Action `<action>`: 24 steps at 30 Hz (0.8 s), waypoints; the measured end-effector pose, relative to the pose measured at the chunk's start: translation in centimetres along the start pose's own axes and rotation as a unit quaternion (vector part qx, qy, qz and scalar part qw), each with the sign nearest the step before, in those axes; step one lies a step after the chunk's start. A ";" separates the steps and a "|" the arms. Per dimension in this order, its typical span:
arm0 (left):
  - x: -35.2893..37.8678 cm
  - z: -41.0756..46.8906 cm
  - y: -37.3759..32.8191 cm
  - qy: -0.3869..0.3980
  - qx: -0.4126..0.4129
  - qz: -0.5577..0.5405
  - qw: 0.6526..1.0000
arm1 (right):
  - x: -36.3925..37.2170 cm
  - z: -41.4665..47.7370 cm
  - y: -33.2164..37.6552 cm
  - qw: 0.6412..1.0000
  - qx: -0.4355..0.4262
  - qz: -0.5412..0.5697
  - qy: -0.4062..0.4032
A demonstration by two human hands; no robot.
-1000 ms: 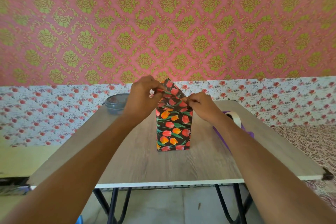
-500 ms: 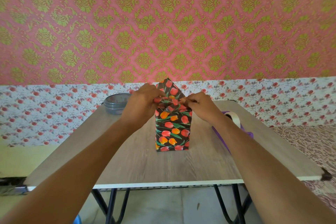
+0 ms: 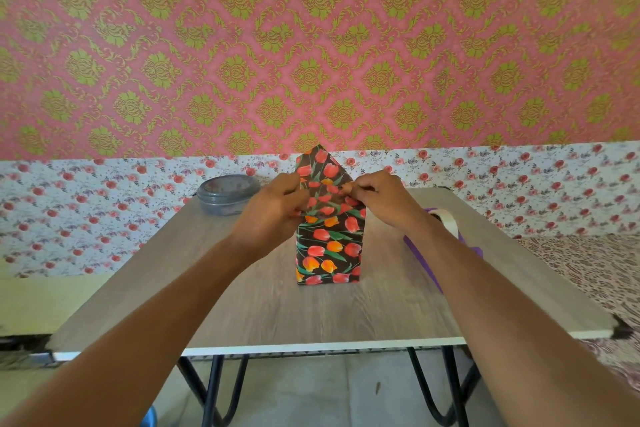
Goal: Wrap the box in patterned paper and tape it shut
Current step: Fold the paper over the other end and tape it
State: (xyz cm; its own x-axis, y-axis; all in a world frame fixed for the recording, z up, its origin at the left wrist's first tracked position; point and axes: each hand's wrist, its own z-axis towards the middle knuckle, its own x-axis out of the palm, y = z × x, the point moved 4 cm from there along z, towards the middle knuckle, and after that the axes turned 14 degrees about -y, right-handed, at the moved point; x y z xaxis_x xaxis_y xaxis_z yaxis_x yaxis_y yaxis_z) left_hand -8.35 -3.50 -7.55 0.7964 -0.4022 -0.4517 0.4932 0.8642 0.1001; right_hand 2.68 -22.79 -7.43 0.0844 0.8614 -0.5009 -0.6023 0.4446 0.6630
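Box (image 3: 330,246) upright between left hand (image 3: 277,208), right hand (image 3: 382,198), both pinching paper (image 3: 322,177)

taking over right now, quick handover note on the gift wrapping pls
Left hand and right hand each pinch folds of black tulip-patterned paper at the top of the tall upright box, mid grey wooden table.
Sides are covered; the rear pointed flap stands up unfolded.
White tape roll lies on the right, behind the right forearm.
Left to do: fold the flap down, tape the top shut.
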 end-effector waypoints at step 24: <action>3.6 4.4 0.7 0.348 -0.257 -0.063 0.899 | 0.3 -0.5 -0.5 0.999 -0.042 0.024 -0.023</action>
State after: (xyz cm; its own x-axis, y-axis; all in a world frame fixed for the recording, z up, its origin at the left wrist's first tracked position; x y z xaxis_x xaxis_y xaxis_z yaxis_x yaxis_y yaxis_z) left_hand -3.58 -5.67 -5.20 0.2454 -0.3743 -0.8943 0.1935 0.9228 -0.3331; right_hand 2.56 -22.86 -8.19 0.0904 0.8923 -0.4424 -0.6703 0.3830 0.6356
